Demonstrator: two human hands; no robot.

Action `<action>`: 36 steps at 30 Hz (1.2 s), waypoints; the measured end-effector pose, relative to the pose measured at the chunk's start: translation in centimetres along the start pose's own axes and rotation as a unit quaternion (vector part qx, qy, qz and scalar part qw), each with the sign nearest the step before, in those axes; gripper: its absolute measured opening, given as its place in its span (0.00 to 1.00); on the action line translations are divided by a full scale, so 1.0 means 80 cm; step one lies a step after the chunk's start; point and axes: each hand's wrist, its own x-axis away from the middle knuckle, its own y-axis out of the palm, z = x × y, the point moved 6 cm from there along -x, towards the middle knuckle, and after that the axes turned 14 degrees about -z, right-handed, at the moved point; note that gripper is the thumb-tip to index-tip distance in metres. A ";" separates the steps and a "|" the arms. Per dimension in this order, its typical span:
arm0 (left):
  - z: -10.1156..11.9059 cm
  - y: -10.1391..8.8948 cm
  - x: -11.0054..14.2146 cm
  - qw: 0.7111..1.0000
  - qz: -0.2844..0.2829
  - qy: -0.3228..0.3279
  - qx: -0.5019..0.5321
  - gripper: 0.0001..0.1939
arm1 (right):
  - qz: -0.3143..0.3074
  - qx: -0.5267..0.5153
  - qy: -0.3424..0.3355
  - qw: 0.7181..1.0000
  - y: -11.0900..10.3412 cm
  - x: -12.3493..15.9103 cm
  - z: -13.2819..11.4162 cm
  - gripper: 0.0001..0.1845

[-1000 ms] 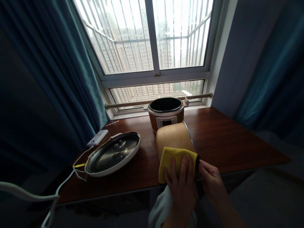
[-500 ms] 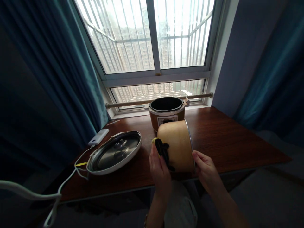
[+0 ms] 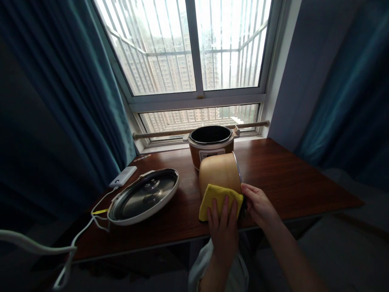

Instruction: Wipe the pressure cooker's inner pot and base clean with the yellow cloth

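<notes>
A gold-coloured inner pot [image 3: 219, 170] is tipped on its side near the table's front, its rim to the right and its mouth turned away from view. With a thumb and fingers, my right hand [image 3: 258, 202] grips that rim. My left hand [image 3: 223, 227] holds a yellow cloth [image 3: 217, 194] with dark edging flat against the pot's outer wall, fingers spread over it. Right behind the pot stands the electric cooker body [image 3: 196, 152], uncovered, its dark interior showing and its front panel partly hidden.
To the left, the cooker's round lid [image 3: 165, 205] lies with its metal inner side up. A white power strip [image 3: 124, 177] with a white cord [image 3: 82, 235] is beyond it. The wooden table [image 3: 291, 182] reaches the window [image 3: 170, 52]; blue curtains [image 3: 100, 81] hang alongside.
My left hand has moved right across the pot's side, and the cloth, bunched with its dark side showing before, is now spread yellow side out. My right hand still grips the rim.
</notes>
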 end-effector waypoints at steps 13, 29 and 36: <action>-0.112 0.015 0.001 0.824 0.029 -0.329 0.460 0.25 | -0.017 0.082 -0.070 0.994 -0.020 0.005 0.012 0.22; -0.079 -0.031 0.030 0.896 0.050 -0.282 0.341 0.23 | -0.029 0.149 -0.071 0.986 -0.024 0.055 0.046 0.17; -0.001 -0.041 0.018 0.993 -0.011 -0.053 0.105 0.25 | -0.023 0.046 -0.037 0.998 0.016 0.038 0.022 0.14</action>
